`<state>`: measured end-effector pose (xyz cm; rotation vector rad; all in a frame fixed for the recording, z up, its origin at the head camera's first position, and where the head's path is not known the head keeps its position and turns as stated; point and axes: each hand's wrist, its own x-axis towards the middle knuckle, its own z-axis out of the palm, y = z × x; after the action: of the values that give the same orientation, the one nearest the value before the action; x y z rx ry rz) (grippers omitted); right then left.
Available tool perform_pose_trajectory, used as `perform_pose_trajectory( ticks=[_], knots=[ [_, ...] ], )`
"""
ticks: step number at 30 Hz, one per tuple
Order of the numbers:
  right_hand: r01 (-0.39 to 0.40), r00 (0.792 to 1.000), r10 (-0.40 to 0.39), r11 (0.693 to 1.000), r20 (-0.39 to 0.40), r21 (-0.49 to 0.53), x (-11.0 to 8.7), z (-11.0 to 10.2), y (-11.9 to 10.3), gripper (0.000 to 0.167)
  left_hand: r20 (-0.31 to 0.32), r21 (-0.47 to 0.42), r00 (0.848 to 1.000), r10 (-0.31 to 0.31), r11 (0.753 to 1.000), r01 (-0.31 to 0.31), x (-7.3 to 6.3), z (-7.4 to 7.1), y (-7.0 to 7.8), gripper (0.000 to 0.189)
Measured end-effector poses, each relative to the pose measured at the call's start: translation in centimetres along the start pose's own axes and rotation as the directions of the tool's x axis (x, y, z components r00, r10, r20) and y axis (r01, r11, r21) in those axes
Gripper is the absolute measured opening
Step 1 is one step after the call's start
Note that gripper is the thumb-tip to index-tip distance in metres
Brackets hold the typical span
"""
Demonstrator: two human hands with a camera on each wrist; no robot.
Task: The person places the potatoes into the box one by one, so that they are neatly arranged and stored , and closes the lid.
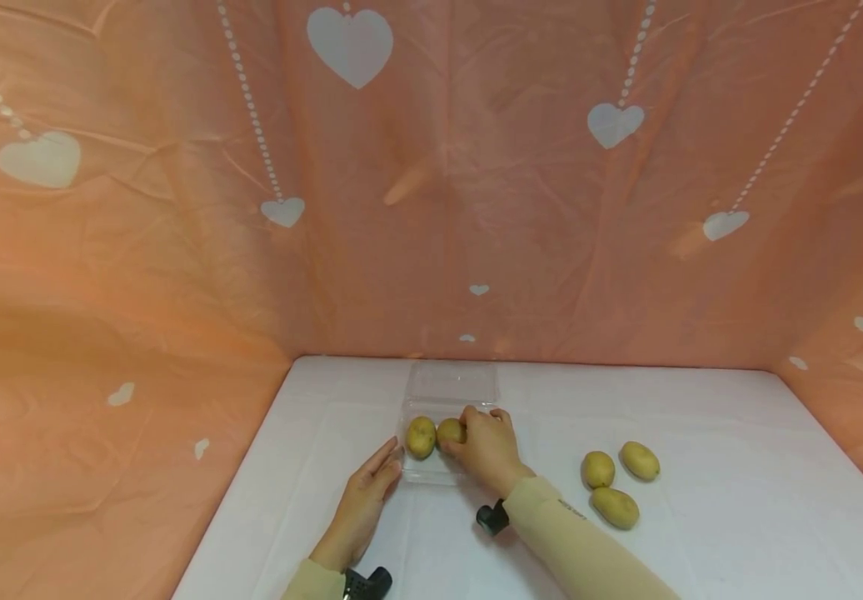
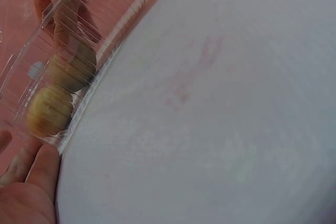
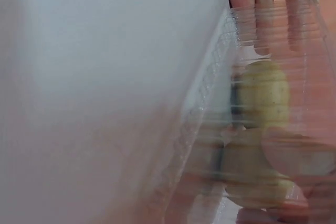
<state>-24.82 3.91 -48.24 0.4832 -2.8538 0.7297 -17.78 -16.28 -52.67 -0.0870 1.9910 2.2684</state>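
Observation:
A clear plastic clamshell box [image 1: 431, 477] lies on the white table with its lid [image 1: 452, 382] folded back. One potato [image 1: 421, 437] sits at the left inside it. Beside that one, my right hand [image 1: 487, 448] grips a second potato [image 1: 450, 432] between thumb and fingers, inside the box. My left hand [image 1: 364, 500] rests at the box's left side, fingers straight, fingertips against its wall. Through the ribbed plastic, the left wrist view shows both potatoes [image 2: 50, 111] and the right hand's fingers. In the right wrist view the held potato [image 3: 252, 169] is blurred.
Three more potatoes lie grouped on the table to the right: a rounder one [image 1: 598, 470], one behind it [image 1: 640, 461] and one in front [image 1: 615, 507]. An orange curtain [image 1: 446, 208] with white hearts surrounds the table [image 1: 731, 467] at the back and sides.

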Motion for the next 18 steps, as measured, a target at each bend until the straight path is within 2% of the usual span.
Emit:
perform_pose_trajectory(
  ticks=[12, 18],
  knots=[
    [0.005, 1.000, -0.005, 1.000, -0.009, 0.008, -0.2, -0.2, 0.2, 0.045, 0.005, 0.002, 1.000, 0.010, 1.000, -0.010, -0.1, 0.1, 0.0, 0.055],
    [0.007, 1.000, -0.007, 0.998, -0.006, 0.067, -0.5, -1.2, 0.1, 0.046, 0.001, -0.001, 1.000, 0.015, 1.000, -0.015, -0.1, 0.1, 0.0, 0.055]
  ],
)
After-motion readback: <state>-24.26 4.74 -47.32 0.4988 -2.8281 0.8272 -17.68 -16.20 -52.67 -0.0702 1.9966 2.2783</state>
